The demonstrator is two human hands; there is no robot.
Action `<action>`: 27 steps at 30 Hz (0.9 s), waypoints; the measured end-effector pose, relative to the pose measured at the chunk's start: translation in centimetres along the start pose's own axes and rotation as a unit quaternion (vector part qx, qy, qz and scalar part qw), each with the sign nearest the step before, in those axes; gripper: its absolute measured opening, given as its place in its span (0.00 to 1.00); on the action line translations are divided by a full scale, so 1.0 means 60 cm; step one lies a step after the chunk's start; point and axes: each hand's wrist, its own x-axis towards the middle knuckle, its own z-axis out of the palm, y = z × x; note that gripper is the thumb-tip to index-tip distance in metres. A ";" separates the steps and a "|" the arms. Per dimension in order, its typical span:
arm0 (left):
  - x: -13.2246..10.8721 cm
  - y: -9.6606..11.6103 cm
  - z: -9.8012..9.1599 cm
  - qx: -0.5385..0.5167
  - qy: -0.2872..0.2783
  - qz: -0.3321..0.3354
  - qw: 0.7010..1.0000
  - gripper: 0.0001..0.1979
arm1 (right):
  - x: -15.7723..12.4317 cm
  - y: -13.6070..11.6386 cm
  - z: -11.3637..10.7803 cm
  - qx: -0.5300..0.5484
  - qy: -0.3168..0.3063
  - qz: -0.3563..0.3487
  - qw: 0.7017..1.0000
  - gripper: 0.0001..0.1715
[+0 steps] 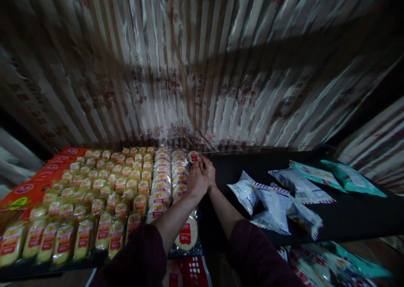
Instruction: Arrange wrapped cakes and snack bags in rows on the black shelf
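Note:
At the far edge of the black shelf, both my hands meet at a round wrapped cake (192, 156) with a red label. My left hand (197, 178) has its fingers closed over the near side of it. Against its right edge, my right hand (208, 172) is closed too, partly overlapped by the left. Rows of similar round wrapped cakes (162, 186) lie overlapping just left of my hands. Part of the nearest column is hidden by my left hand and forearm. Closer to me, one large round cake (186, 234) lies flat.
Small oblong wrapped cakes (84, 235) fill the shelf's left side, beside overlapping orange packs (23, 190). On the black shelf (217, 232) to the right lie white-blue bags (273, 207) and teal bags (353, 177). More packs (322, 261) sit below. A striped curtain-like sheet (195, 68) hangs behind.

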 end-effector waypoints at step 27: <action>0.016 -0.092 -0.093 0.305 -0.010 0.095 0.948 0.25 | -0.027 -0.075 0.069 0.085 -0.063 0.052 0.993 0.31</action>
